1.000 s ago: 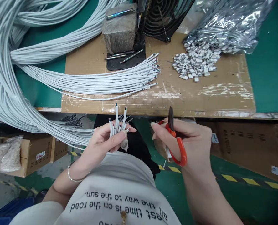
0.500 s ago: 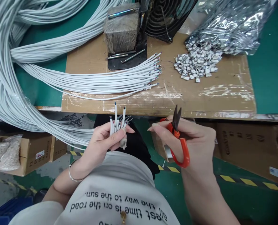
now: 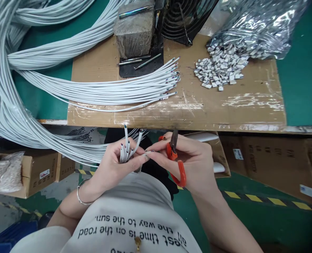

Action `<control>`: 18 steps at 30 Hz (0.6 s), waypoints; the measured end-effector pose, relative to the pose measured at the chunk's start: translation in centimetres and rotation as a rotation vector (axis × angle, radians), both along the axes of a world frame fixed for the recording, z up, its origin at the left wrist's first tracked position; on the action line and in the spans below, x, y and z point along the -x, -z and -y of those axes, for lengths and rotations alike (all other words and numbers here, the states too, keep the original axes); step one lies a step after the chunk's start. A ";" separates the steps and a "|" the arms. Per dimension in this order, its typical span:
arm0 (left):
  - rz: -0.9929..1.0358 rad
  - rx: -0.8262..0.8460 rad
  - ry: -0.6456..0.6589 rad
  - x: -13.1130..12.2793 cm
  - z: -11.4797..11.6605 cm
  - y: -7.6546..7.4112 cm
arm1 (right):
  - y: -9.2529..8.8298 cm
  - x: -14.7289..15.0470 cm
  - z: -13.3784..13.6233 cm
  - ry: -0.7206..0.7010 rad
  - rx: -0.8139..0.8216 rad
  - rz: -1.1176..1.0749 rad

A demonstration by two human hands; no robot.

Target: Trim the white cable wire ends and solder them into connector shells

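My left hand [image 3: 119,160] is closed around several white cables [image 3: 124,149], whose cut ends stick up above the fingers. Orange-handled scissors [image 3: 181,174] hang in my right hand [image 3: 190,158], one loop round the fingers and the dark blades pointing up and away. The right thumb and index finger pinch at a cable end beside the left thumb; the fingertips of both hands meet there. What exactly lies between the right fingertips is too small to make out. Both hands are just below the table's front edge.
On the cardboard mat [image 3: 193,109] lie a bundle of white cables [image 3: 114,91] and a pile of small white connectors [image 3: 221,68]. Behind stand a wrapped block [image 3: 133,35], a black fan [image 3: 186,21] and a silvery plastic bag [image 3: 258,28]. Cardboard boxes [image 3: 266,165] sit below.
My right hand, with the scissors, has moved left to the left hand, and its fingertips now pinch at a cable end. The cables in my left hand have tilted slightly.
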State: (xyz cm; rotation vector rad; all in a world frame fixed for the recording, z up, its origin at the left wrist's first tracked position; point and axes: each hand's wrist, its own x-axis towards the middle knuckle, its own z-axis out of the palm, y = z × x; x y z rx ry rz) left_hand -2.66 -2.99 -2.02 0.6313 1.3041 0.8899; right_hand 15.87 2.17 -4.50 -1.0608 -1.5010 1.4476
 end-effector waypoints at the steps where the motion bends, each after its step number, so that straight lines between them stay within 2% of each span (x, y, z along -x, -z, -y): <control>1: -0.011 0.012 0.009 0.0 0.0 -0.1 | 0.0 -0.1 -0.1 -0.016 0.004 -0.004; 5: -0.049 0.037 0.093 -0.1 -0.2 -0.5 | -0.6 -0.8 -0.9 -0.134 0.027 0.034; 8: -0.015 0.024 0.165 -0.1 -0.2 -0.6 | -1.3 -1.8 -1.9 -0.264 0.030 0.086; 9: -0.002 0.015 0.171 0.0 -0.2 -0.7 | -1.5 -2.3 -2.2 -0.269 0.040 0.094; 15: -0.017 -0.008 0.098 0.3 -0.2 -0.6 | -0.6 -3.8 -2.6 0.129 0.090 0.006; 18: -0.049 -0.010 0.121 0.2 -0.4 -0.7 | -0.2 -2.7 -1.6 0.051 0.171 -0.005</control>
